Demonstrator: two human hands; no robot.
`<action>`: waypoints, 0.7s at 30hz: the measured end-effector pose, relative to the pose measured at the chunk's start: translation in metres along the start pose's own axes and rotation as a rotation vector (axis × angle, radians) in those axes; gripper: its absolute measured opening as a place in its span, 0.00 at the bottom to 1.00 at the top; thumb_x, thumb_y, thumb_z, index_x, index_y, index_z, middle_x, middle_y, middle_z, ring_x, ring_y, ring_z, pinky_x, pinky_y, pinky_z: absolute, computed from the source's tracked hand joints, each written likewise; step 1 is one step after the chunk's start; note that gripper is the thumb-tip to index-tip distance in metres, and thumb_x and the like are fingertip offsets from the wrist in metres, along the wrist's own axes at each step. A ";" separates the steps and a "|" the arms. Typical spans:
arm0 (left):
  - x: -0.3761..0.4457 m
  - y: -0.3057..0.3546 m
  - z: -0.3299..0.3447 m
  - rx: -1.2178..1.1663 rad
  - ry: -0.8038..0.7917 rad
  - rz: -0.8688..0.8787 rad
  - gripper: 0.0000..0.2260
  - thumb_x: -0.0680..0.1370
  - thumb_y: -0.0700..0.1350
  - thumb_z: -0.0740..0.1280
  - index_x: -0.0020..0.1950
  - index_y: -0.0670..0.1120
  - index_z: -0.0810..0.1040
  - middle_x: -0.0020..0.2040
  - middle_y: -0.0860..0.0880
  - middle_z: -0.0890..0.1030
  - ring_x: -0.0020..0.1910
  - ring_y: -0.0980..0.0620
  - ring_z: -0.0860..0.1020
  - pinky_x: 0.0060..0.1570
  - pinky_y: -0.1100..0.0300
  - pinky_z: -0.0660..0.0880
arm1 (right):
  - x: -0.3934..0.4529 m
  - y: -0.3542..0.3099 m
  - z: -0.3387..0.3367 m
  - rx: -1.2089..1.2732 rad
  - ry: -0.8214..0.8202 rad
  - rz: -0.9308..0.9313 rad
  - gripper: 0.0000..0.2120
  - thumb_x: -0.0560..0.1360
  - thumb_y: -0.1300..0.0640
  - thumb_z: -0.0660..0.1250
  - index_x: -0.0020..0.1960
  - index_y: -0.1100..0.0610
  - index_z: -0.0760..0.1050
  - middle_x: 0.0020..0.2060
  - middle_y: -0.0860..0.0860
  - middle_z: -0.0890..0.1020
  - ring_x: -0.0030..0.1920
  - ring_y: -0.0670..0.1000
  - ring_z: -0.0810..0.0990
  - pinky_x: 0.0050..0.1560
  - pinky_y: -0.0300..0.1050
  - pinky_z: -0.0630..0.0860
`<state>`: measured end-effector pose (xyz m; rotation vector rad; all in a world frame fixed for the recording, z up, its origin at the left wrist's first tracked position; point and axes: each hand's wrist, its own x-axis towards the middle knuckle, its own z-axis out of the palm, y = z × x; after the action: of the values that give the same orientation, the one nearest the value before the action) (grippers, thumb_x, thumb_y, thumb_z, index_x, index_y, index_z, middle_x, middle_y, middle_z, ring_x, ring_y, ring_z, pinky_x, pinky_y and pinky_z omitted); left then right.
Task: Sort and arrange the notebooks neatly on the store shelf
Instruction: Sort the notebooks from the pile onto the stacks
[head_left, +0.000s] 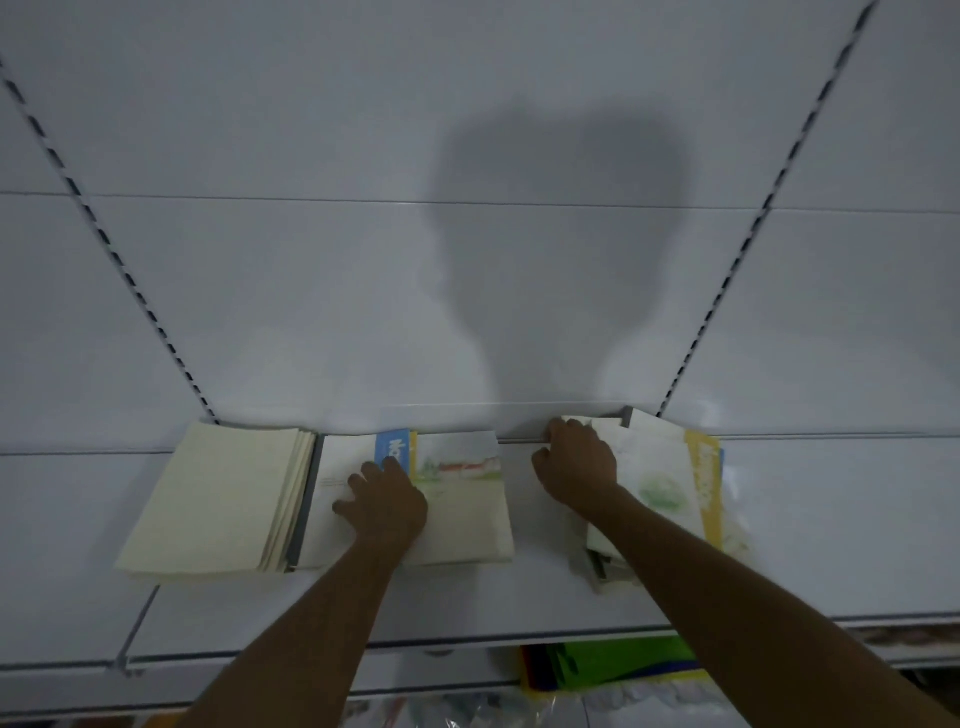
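Note:
Three groups of notebooks lie flat on a white shelf (519, 608). At the left sits a cream stack (213, 499) with plain covers. In the middle lies a pile (462, 499) topped by a cover with a blue strip and a landscape picture; my left hand (384, 504) presses flat on it with spread fingers. At the right is an untidy pile (670, 483) with a yellow band and a green drawing. My right hand (576, 462) has its fingers curled over that pile's far left edge.
The white back panel (467, 260) rises behind the shelf, with slotted uprights (171, 353) at left and right. Below the front edge, a lower shelf holds green and yellow packets (618, 665). Bare shelf shows between the middle and right piles.

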<state>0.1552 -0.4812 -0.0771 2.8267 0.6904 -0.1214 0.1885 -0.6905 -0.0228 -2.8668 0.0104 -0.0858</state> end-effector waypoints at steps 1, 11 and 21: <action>0.000 -0.002 0.001 -0.002 0.018 -0.021 0.18 0.77 0.49 0.60 0.66 0.47 0.65 0.60 0.44 0.69 0.60 0.43 0.68 0.58 0.45 0.66 | 0.001 0.008 -0.004 0.002 0.012 0.016 0.13 0.74 0.55 0.60 0.56 0.58 0.73 0.52 0.55 0.77 0.55 0.57 0.75 0.53 0.48 0.72; -0.026 0.029 0.003 -0.010 0.183 0.040 0.13 0.73 0.46 0.67 0.55 0.42 0.74 0.51 0.40 0.75 0.52 0.41 0.74 0.50 0.44 0.70 | -0.004 0.088 -0.022 0.000 -0.016 0.198 0.18 0.74 0.53 0.60 0.62 0.58 0.69 0.58 0.56 0.73 0.60 0.57 0.71 0.58 0.51 0.69; -0.097 0.180 -0.006 -0.303 -0.166 0.261 0.23 0.71 0.61 0.66 0.55 0.44 0.76 0.52 0.47 0.80 0.51 0.46 0.80 0.42 0.59 0.72 | -0.007 0.151 -0.035 0.042 -0.086 0.425 0.30 0.75 0.40 0.60 0.65 0.62 0.67 0.63 0.59 0.70 0.63 0.58 0.71 0.60 0.52 0.70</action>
<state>0.1528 -0.6777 -0.0220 2.5494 0.2737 -0.1860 0.1792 -0.8455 -0.0301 -2.7557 0.5875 0.1195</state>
